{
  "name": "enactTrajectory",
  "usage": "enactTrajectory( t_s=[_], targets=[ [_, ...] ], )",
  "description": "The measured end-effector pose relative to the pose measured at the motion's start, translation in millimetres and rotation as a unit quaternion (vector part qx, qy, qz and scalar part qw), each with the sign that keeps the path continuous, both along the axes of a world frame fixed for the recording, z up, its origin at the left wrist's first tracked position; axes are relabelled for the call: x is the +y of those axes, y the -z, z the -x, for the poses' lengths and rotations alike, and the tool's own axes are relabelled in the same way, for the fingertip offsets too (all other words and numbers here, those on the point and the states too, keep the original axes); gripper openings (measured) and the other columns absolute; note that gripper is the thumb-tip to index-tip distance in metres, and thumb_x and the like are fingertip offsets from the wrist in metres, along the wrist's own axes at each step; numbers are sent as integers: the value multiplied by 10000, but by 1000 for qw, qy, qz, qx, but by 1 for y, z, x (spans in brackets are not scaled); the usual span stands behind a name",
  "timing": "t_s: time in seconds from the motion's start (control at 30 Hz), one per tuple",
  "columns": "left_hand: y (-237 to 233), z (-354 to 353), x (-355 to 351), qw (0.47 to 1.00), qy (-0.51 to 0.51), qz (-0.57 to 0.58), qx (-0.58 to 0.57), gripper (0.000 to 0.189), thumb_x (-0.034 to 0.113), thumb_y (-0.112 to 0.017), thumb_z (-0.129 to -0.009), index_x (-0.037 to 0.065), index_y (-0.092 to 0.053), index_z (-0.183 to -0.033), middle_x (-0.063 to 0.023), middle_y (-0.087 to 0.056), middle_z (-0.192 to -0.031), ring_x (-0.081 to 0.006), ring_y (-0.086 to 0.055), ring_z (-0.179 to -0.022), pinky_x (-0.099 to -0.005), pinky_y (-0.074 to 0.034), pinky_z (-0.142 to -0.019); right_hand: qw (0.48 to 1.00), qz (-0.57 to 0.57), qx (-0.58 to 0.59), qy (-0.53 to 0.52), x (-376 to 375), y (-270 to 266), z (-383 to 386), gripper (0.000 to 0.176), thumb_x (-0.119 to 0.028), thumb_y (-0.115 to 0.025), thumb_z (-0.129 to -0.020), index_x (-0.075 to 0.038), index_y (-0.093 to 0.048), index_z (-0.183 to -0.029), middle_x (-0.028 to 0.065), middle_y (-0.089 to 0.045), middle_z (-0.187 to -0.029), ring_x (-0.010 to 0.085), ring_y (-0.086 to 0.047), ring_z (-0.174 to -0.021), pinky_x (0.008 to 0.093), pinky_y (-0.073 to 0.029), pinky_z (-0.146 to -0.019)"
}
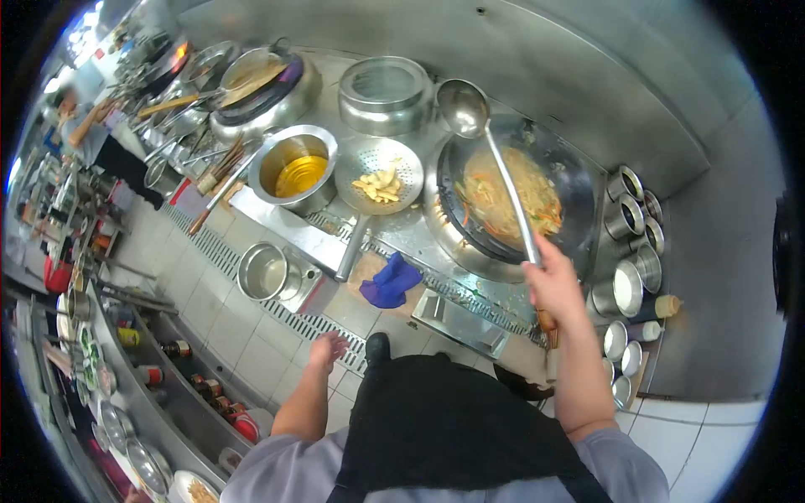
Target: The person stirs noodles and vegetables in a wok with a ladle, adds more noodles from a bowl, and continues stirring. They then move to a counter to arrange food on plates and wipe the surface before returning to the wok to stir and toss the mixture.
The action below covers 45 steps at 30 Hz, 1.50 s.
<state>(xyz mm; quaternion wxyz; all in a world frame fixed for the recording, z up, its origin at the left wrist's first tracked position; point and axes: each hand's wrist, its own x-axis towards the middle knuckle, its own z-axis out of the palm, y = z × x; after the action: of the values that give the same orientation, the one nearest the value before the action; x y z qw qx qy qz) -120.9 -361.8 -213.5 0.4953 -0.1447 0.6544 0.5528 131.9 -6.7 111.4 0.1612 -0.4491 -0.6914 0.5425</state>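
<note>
My right hand (555,283) is closed around the long handle of a metal ladle (508,183), whose wooden end shows below my fist. The ladle's bowl is raised above the far left rim of a black wok (580,172). In the wok lie noodles (513,201) mixed with orange and green shreds. My left hand (329,347) hangs low with its fingers apart and nothing in them. Nearest to it is a purple-blue cloth (392,281) on the stove's front edge. A perforated strainer (407,159) holds pale yellow slices (377,185) left of the wok.
A pot of yellow oil (325,142) stands beside the strainer, with a lidded metal pot (383,96) behind. Several seasoning containers (629,287) line the right side. A small pot (262,271) sits lower left. Shelves (180,381) run along the left; another person (101,138) stands far left.
</note>
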Motion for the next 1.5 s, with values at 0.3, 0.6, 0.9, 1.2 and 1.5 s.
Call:
enactTrajectory(
  t_s=[0.3,0.6,0.9,1.2,1.5],
  targets=[
    [-59,42,20,995,-49,-62,67,236,194,-538,-906,32,-558,-1075,-83,-649,-894,-163,-617,-738,-257,-469,-606,974,-131,-183,38,-56,-73,-121,579,-64,-598,-848,-49,-431,-1402,117,-660,-1119,113,-584,-858,267,-471,-815],
    [-105,104,94,962,-70,-107,240,124,168,-552,-874,49,-587,-872,-14,-545,-668,-75,-430,-516,-220,-338,-475,921,-216,-322,-46,-75,16,-91,607,-157,-587,-846,-154,-401,-1424,210,-626,-756,368,-624,-686,428,-504,-665],
    [-149,89,112,941,-12,-140,308,138,140,-538,-915,16,-597,-930,-16,-562,-698,-57,-424,-537,-203,-340,-493,915,-210,-342,-51,-101,-91,-153,634,-139,-571,-831,-183,-388,-1436,213,-641,-806,384,-634,-724,480,-496,-670],
    [-157,28,147,904,167,-210,332,84,107,-545,-920,47,-600,-899,-8,-593,-740,-60,-494,-620,-201,-383,-561,847,-284,-449,22,-29,44,-116,655,-156,-548,-845,-190,-334,-1463,247,-644,-844,398,-643,-797,489,-508,-726],
    [-146,-8,138,880,238,-149,383,77,95,-572,-902,27,-607,-896,-20,-617,-726,-64,-522,-612,-215,-413,-561,929,-156,-281,183,0,66,-65,605,-133,-516,-864,-21,-338,-1432,295,-644,-914,413,-649,-822,466,-516,-752]
  ],
)
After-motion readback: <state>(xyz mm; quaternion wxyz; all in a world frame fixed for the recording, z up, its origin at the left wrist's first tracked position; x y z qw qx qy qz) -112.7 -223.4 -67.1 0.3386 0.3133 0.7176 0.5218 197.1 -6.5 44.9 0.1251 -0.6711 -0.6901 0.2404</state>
